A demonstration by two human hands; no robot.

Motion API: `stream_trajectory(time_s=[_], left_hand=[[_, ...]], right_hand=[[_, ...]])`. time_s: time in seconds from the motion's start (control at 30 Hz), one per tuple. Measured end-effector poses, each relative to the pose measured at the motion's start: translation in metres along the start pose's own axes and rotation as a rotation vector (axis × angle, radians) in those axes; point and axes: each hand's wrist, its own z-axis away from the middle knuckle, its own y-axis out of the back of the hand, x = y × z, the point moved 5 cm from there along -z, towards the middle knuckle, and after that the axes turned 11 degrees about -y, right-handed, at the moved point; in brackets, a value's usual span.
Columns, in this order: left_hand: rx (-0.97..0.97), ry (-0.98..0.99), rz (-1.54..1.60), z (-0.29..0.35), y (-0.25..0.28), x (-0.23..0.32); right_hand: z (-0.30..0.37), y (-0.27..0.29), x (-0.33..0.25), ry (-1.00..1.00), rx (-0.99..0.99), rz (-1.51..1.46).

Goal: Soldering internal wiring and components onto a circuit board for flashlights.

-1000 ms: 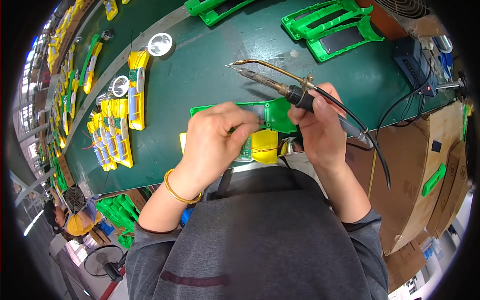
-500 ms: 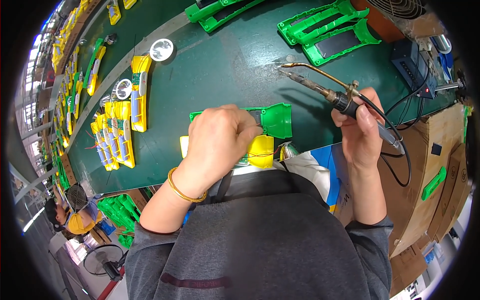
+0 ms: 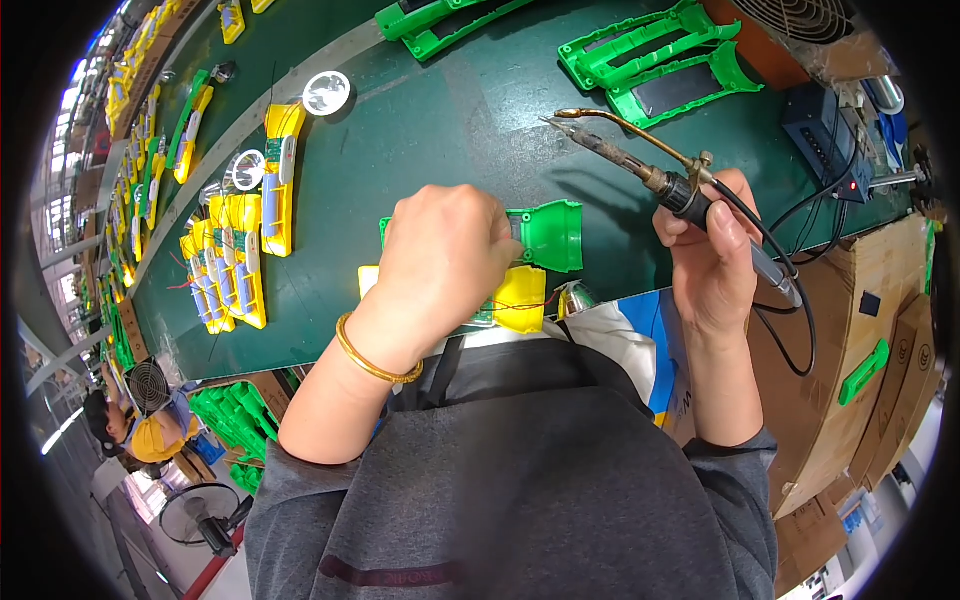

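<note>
On the green counter (image 3: pixel 400 140): one green casing (image 3: pixel 552 237), set just beyond one yellow casing (image 3: pixel 519 301). Left hand (image 3: pixel 448 240): over both casings, fingertips hidden; state of its grip cannot be told. Right hand (image 3: pixel 706 250): grip closed around a soldering iron (image 3: pixel 682 196), tip well apart from both casings. Silver reflector (image 3: pixel 576 299): beside the yellow casing. Farther left: yellow half-shells (image 3: pixel 232 265) with blue cells.
</note>
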Motion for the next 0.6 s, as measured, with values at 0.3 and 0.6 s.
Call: stream_trajectory(time_s=[0.3, 0.6], left_hand=[[0.119, -0.038, -0.09, 0.0026, -0.0025, 0.0031], [0.018, 0.015, -0.006, 0.0006, -0.0009, -0.0007]], right_hand=[[0.0006, -0.0059, -0.0009, 0.026, -0.015, -0.019], [0.0007, -0.0076, 0.0005, 0.03, -0.022, -0.041]])
